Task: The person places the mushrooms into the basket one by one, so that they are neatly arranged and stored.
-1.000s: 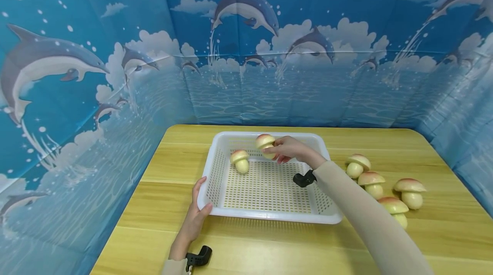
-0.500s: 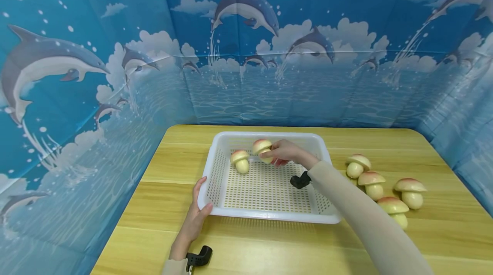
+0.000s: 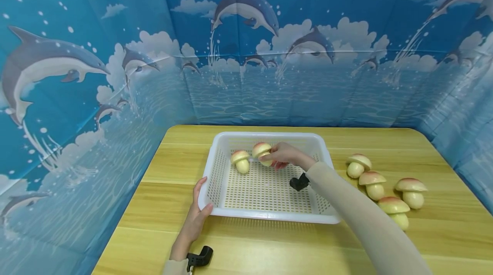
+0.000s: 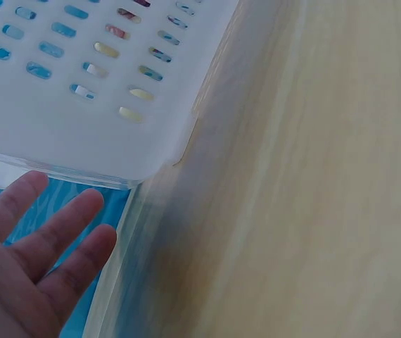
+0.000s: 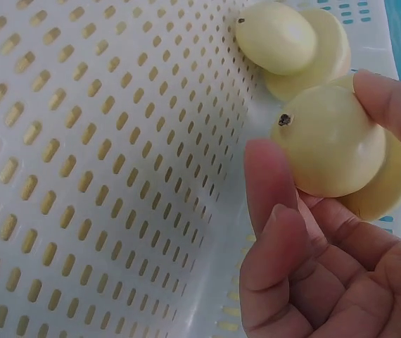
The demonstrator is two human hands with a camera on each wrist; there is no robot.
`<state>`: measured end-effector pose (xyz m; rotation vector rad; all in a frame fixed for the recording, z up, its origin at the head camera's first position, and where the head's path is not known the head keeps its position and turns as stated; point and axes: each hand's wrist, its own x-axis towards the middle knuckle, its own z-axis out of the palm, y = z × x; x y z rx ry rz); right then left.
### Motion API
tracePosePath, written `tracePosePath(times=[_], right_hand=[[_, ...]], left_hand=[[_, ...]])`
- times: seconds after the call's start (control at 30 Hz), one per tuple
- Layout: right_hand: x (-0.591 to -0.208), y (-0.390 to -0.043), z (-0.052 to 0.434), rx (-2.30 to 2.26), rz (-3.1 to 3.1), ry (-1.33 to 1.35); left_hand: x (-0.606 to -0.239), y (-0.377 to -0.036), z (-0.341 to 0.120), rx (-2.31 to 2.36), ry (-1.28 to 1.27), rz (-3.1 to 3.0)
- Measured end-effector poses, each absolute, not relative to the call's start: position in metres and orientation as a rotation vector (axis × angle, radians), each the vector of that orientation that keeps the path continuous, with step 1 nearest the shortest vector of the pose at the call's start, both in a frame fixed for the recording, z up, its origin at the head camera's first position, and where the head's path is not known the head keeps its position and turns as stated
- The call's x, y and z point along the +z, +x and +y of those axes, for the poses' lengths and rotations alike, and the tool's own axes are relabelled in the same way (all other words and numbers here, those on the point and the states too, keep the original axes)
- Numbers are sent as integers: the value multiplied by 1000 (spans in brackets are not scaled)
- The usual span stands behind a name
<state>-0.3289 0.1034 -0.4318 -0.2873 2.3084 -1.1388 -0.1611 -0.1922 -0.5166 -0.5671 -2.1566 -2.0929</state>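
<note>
In the head view my right hand holds a model mushroom by its stem, low inside the white plastic basket. The right wrist view shows the pale mushroom stem between thumb and fingers, its cap partly hidden behind. A second mushroom lies just left of it in the basket, cap toward the far side. My left hand rests at the basket's near left corner, thumb by the front rim. From the left wrist, several fingers look straight and spread beside the basket wall; the thumb is hidden there.
Several more mushrooms with reddish caps sit on the wooden table right of the basket, beside my right sleeve. A blue dolphin-print curtain surrounds the table at the back and sides.
My right hand has lowered the mushroom deeper into the basket and slightly left, nearer the second mushroom. The left hand has stayed at the corner.
</note>
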Motion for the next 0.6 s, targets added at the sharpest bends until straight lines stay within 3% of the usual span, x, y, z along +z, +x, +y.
tracePosePath(times=[0.6], right_hand=[[-441,-332,98,-1029,2378,-276]], left_hand=[[-517,-162,-192,-2087,-566,-2159]])
